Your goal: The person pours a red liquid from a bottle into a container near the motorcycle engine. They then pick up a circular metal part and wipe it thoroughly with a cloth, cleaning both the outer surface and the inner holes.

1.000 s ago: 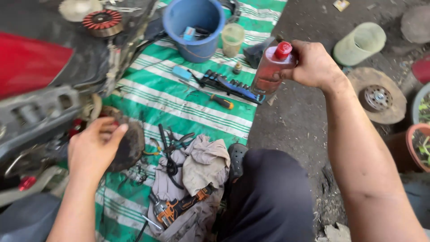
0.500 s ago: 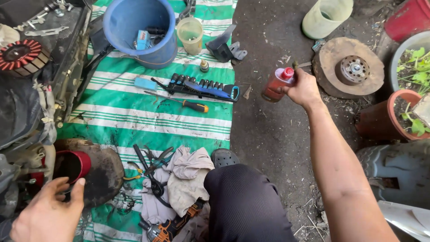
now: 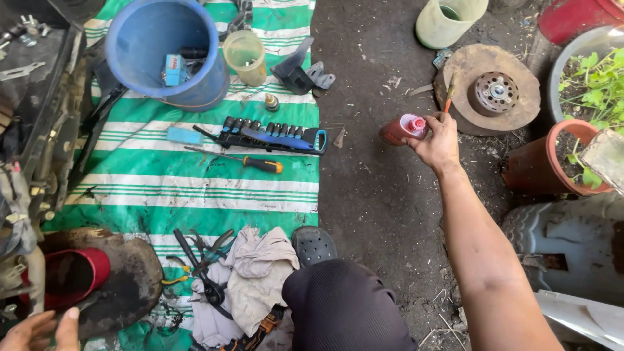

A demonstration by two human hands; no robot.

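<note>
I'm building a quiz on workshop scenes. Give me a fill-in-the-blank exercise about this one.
1. The right hand holds a small bottle with a ____ cap.
2. The screwdriver lies on a green-and-white ____ tarp.
3. The big bucket on the tarp is ____.
4. The left hand holds ____.

Missing words: red; striped; blue; nothing

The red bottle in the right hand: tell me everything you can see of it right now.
The red bottle is a small, see-through plastic one tinted reddish, with a red cap on a pale collar. It looks grimy. The right hand grips it near the cap end, arm stretched out over the dark dirt ground, beside the round wooden disc with a metal hub. It is seen mostly from the top, tilted. Whether its base touches the ground cannot be told.
</note>
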